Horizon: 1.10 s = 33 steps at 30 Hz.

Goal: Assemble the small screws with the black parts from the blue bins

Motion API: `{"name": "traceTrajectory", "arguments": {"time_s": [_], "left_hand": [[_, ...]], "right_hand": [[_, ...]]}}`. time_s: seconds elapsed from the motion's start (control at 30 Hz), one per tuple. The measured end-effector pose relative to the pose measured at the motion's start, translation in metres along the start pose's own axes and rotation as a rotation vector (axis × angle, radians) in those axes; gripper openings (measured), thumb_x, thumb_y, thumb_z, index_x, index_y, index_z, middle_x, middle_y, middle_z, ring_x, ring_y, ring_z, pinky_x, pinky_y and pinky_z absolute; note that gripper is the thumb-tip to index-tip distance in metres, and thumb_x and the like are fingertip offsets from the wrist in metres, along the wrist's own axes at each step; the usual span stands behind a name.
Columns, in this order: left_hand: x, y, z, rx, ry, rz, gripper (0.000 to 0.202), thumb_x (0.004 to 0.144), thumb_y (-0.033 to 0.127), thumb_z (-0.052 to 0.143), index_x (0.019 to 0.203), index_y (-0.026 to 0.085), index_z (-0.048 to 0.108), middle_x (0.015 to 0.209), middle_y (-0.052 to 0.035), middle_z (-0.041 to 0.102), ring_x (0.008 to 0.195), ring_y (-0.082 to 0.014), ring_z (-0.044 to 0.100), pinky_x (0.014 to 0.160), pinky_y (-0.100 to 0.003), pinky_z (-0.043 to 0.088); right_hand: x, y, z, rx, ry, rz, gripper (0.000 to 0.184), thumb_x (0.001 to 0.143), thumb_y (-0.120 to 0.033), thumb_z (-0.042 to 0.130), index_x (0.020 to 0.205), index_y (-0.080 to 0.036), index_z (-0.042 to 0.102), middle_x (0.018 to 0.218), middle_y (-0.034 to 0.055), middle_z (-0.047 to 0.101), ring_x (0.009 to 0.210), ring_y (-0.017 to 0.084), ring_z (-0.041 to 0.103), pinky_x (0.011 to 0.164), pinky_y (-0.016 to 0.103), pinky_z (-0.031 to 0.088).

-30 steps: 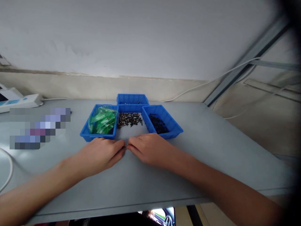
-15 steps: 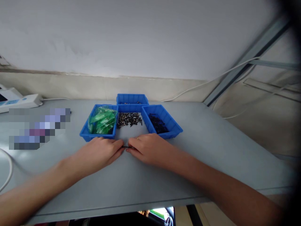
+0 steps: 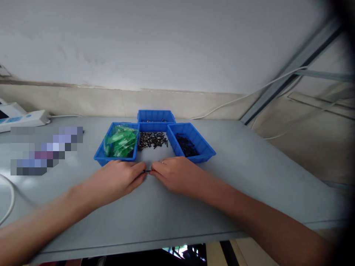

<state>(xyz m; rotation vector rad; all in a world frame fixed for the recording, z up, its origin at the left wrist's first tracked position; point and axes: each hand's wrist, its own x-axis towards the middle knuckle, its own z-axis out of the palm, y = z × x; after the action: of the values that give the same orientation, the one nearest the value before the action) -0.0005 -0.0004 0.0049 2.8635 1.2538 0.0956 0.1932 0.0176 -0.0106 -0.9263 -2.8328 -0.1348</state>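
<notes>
Right between the fingertips of both hands lies a small dark part (image 3: pixel 148 171), slim and low on the grey worktop (image 3: pixel 249 173), just near of the three blue bins. The left hand (image 3: pixel 119 179) and the right hand (image 3: pixel 174 173) meet over it, fingers curled and pinching at its two ends; it is too small to tell what it is, or how firmly either hand has it. Held only by the tips, it could slip, I judge, and skid across the smooth worktop or roll off the near edge. Just beyond, loose dark screws (image 3: pixel 152 140) lie heaped between the bins, so a dropped part could be lost among them. A knuckle could also nudge the left bin (image 3: pixel 100 157) of green packets (image 3: pixel 120 142) or the right bin (image 3: pixel 206 150) of dark pieces, both close by.
</notes>
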Motion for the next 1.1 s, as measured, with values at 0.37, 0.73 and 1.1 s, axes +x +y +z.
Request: {"name": "traceTrajectory", "arguments": {"time_s": [0.37, 0.73, 1.1], "left_hand": [[-0.0016, 0.001, 0.0018, -0.08, 0.104, 0.081, 0.023, 0.09, 0.031, 0.034, 0.082, 0.019, 0.052, 0.067, 0.0027, 0.057, 0.058, -0.0128, 0.056, 0.052, -0.025, 0.036], [-0.0017, 0.0015, 0.0005, -0.082, 0.111, 0.114, 0.023, 0.09, 0.029, 0.033, 0.087, 0.019, 0.053, 0.069, 0.0028, 0.059, 0.059, -0.0129, 0.056, 0.052, -0.026, 0.037], [-0.0026, 0.0014, -0.0013, -0.067, 0.087, 0.082, 0.02, 0.089, 0.028, 0.034, 0.081, 0.02, 0.051, 0.066, 0.0037, 0.057, 0.056, -0.0129, 0.056, 0.05, -0.026, 0.034]], "right_hand": [[-0.0002, 0.0015, 0.0028, 0.052, -0.039, -0.012, 0.016, 0.087, -0.017, 0.037, 0.08, -0.017, 0.051, 0.074, 0.0012, 0.061, 0.062, 0.012, 0.053, 0.055, 0.025, 0.034], [0.0003, 0.0036, 0.008, 0.07, 0.003, -0.043, 0.014, 0.086, -0.018, 0.039, 0.079, -0.017, 0.052, 0.071, 0.0014, 0.059, 0.061, 0.013, 0.054, 0.054, 0.025, 0.034], [0.0004, 0.0015, 0.0038, 0.067, -0.017, -0.017, 0.015, 0.087, -0.02, 0.039, 0.079, -0.016, 0.052, 0.072, 0.0013, 0.061, 0.06, 0.013, 0.055, 0.051, 0.025, 0.032]]}}
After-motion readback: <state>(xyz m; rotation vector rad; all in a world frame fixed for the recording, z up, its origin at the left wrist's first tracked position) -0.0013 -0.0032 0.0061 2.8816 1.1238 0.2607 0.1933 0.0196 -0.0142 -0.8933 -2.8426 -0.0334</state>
